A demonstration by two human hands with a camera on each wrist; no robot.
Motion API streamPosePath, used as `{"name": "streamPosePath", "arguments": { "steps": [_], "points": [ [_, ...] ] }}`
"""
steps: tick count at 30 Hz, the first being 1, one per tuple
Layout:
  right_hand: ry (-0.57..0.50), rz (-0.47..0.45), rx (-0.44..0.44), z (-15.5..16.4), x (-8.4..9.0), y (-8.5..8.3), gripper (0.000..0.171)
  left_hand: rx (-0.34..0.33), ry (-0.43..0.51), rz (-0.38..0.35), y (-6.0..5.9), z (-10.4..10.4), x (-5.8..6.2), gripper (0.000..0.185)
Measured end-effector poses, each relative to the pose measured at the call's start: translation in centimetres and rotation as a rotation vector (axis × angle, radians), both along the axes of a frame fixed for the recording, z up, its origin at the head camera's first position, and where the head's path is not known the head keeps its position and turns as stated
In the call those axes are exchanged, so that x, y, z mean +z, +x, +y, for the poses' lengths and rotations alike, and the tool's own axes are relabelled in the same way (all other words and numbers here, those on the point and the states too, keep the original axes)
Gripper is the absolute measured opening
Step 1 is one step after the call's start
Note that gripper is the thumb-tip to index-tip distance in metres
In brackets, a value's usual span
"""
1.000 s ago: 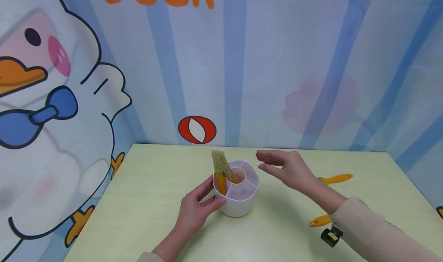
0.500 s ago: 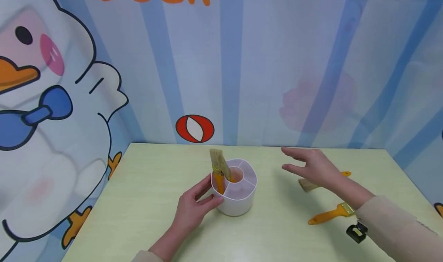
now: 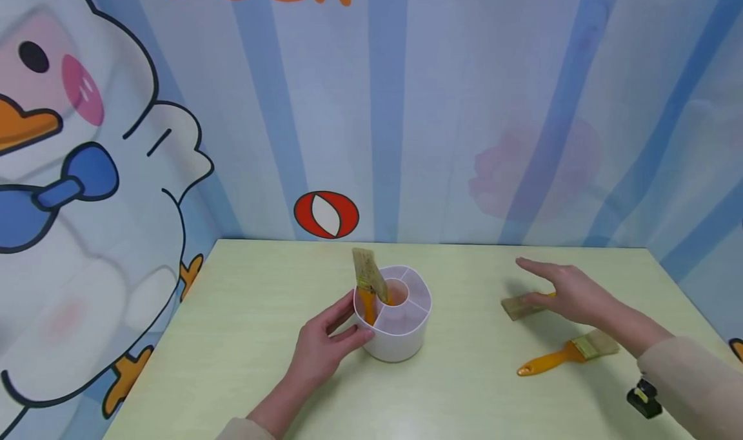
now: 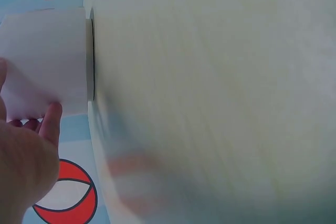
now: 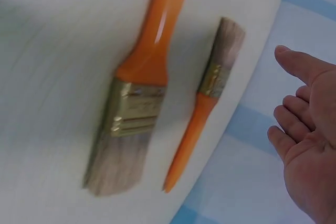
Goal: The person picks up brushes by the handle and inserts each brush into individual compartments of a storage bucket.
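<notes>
Left hand [image 3: 325, 348] grips the white divided holder [image 3: 395, 327] at frame centre, one paintbrush [image 3: 367, 284] standing inside. Right hand [image 3: 571, 293], fingers spread, hovers over a far paintbrush [image 3: 518, 306] at right; a near paintbrush [image 3: 565, 353] lies below

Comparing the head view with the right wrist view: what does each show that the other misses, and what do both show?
Only the head view shows the white round plastic divided holder, the yellow-handled brush standing in it and the left hand holding the holder's side. Only the right wrist view shows the metal ferrules and bristles of the two loose brushes up close. Both show the open right hand, the larger yellow-handled brush, the smaller yellow-handled brush and the pale green table.
</notes>
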State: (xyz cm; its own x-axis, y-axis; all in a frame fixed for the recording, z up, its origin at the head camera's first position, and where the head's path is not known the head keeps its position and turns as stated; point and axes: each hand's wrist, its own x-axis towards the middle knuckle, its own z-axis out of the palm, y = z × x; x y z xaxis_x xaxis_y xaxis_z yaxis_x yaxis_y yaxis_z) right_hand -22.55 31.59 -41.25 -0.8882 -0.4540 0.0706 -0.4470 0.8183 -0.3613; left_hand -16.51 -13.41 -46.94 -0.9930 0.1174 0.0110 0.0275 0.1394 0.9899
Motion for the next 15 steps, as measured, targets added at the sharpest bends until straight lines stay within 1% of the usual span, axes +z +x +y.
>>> {"name": "streamPosePath", "arguments": {
  "steps": [3, 9, 15],
  "points": [
    [0.008, -0.010, 0.006, 1.1, -0.7, -0.1, 0.073, -0.004, -0.002, 0.005, 0.0, 0.0, 0.2, 0.074],
    [0.047, -0.066, -0.010, 2.8, -1.9, -0.1, 0.077, -0.006, 0.010, 0.013, 0.0, 0.0, 0.4, 0.071],
    [0.081, -0.054, -0.014, 4.2, -2.9, -0.1, 0.072, -0.008, 0.007, 0.010, 0.0, -0.1, 0.2, 0.073]
  ]
}}
